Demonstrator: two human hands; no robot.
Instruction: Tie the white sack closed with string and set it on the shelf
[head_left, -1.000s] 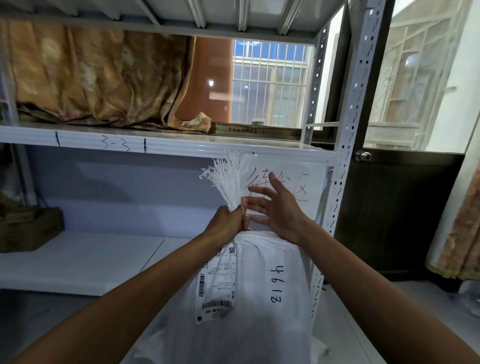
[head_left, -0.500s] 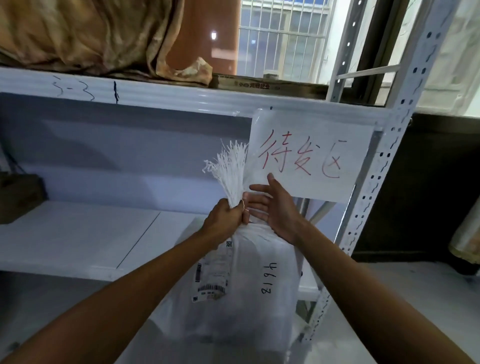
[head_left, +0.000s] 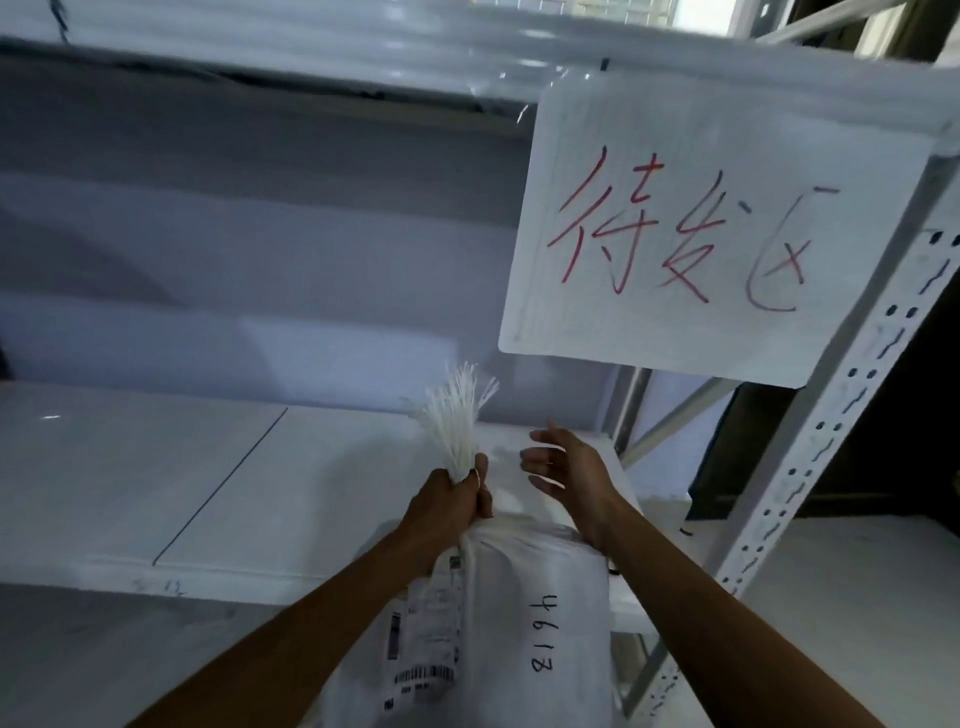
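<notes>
Under my left hand (head_left: 449, 501) hangs the white sack (head_left: 519, 623), and this hand is closed in a fist around its gathered neck, just where the cloth is bunched together. Above the fist the frayed threads (head_left: 457, 415) of the sack's mouth stand up like a brush. At my thumb a thin loop of string (head_left: 475, 474) shows, but it is too small to say how it is tied. My right hand (head_left: 569, 470) is just to the right of the left one, apart from it and holding nothing: the fingers are spread and relaxed, the palm turned toward the sack's neck. Below my left wrist a shipping label (head_left: 426, 639) with a barcode is stuck on the sack, and below my right wrist the number 4618 (head_left: 543, 631) is written by hand. Behind both hands lies the white shelf (head_left: 156, 493) — the sack's body is in front of its edge, and I cannot tell if it rests there. Above my right hand hangs a paper sign (head_left: 701, 228) with red characters, beside the perforated post (head_left: 841, 415) — well apart from my fingers.
</notes>
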